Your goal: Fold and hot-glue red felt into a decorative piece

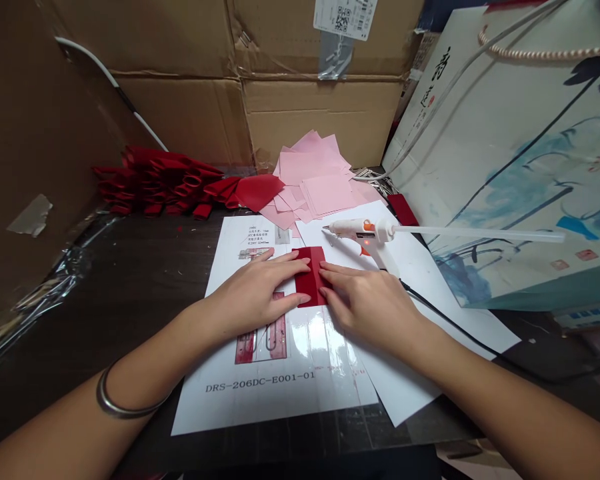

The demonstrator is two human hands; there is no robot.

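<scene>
Camera: one view, worn on my head
Facing: forward and down at my left hand (253, 293) and right hand (370, 310)
Nearness: close above the dark worktop (130, 267)
Far edge: stacked brown cardboard boxes (320, 113)

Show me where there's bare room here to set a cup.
Widest bare patch: the dark tabletop between the brown cardboard wall and the white printed sheet. A narrower strip lies right of the black cable, below the painted paper bag. Crowded: the left hand and right hand on the dark red rectangle, red fabric pieces, pink paper squares, white glue gun.
</scene>
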